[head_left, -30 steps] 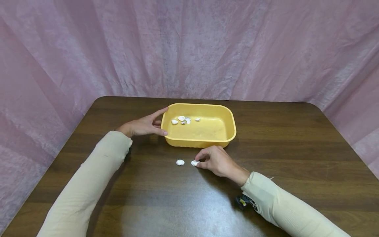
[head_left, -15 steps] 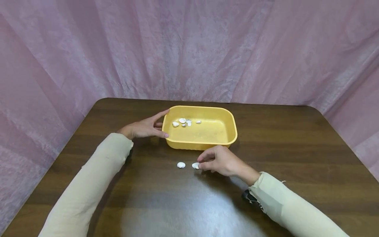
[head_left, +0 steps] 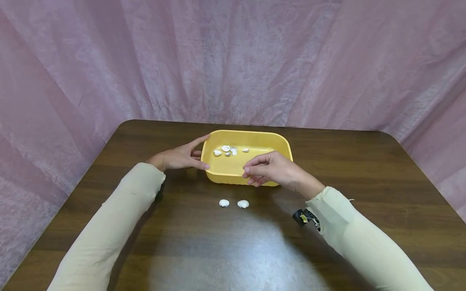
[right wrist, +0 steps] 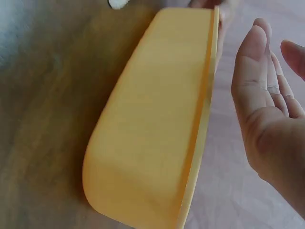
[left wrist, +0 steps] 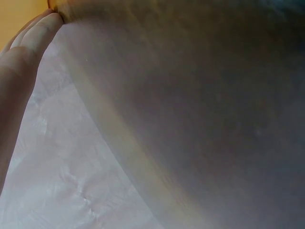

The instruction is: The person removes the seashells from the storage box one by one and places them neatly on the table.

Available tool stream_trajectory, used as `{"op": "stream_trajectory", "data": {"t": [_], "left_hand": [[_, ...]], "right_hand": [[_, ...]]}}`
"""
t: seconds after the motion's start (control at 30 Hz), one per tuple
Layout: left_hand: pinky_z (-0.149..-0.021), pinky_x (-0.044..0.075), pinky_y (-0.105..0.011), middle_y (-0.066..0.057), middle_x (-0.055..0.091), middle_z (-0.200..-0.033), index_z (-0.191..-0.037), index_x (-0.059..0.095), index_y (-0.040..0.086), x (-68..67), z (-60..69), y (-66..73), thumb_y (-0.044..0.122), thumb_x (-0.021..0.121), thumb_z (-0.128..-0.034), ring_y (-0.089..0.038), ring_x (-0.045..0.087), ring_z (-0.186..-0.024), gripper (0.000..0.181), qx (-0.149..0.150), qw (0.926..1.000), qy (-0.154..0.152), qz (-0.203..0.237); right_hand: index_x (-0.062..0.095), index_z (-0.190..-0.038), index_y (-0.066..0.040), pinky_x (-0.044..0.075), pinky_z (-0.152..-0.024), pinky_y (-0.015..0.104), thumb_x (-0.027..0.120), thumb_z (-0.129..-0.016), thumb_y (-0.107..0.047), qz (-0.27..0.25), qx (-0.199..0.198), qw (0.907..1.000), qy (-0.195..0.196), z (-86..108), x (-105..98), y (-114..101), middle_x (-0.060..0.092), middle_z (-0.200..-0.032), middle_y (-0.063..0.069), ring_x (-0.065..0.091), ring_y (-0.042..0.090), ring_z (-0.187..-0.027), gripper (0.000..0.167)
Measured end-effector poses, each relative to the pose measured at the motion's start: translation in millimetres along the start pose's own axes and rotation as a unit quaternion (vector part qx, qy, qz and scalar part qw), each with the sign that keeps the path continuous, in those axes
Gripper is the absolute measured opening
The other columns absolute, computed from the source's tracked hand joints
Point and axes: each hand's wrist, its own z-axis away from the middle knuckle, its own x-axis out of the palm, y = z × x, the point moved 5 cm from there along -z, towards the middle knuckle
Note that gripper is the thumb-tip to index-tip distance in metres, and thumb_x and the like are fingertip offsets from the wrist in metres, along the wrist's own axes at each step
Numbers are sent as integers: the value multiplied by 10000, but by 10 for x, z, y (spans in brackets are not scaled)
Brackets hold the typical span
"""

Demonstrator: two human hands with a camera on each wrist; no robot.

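Two small white ribbed seashells, a left one [head_left: 224, 203] and a right one [head_left: 243, 204], lie side by side in front of a yellow plastic basin [head_left: 233, 175]. Inside the basin, at its left, rest several more shells [head_left: 225, 148]. My left hand [head_left: 178, 157] spans the basin's left side, thumb and index finger spread straight along the rim. My right hand [head_left: 276, 169] hangs above the basin's front right rim with fingers loosely bent; no shell shows in it. In the right wrist view, this hand [right wrist: 271, 105] is apart from the basin wall.
All this stands on a dark brown wooden table [head_left: 349, 169] with rounded far corners. A pink velvet curtain [head_left: 233, 60] hangs behind the table and at its sides. A small black device [head_left: 306, 218] sits at the right wrist.
My right hand has let go of the right shell, which stays on the table, and has risen forward over the basin's front rim. My left hand has stayed at the basin's left side.
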Motion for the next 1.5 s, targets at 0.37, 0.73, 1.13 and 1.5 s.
{"op": "stream_trajectory", "data": {"t": [0.37,0.73,1.13,1.5], "left_hand": [[-1126,328,-495,-223,379,-1539,-1614,-13,320,-22,1,-5,205,772,-886,-319,416,-1395,1077,-41,9999,99,-136],[-1122,338,-484,-228,383,-1534,-1614,-8,322,-2,-30,-3,191,768,-888,-318,436,-1380,1071,-2,9999,67,-91],[-1118,343,-480,-243,379,-1530,-1615,-21,297,16,-37,2,159,760,-895,-324,442,-1375,1071,85,9999,-48,73],[-1127,328,-485,-236,362,-1544,-1615,-25,303,3,-39,5,170,755,-900,-320,430,-1385,1066,40,10000,-39,30]], "right_hand": [[642,-1151,112,576,-835,382,669,-943,-26,120,96,9991,401,-342,-13,-67,706,-989,188,703,303,-918,251],[625,-1193,129,523,-936,484,660,-948,-27,154,285,9975,623,-601,-40,-6,659,-1126,303,688,216,-867,293],[645,-1211,109,525,-942,451,650,-945,-11,96,640,9950,755,-773,-9,14,645,-1183,314,689,277,-936,292],[616,-1241,122,527,-945,417,599,-997,-80,-4,772,9944,723,-893,57,-25,629,-1231,300,653,365,-1092,317]]}}
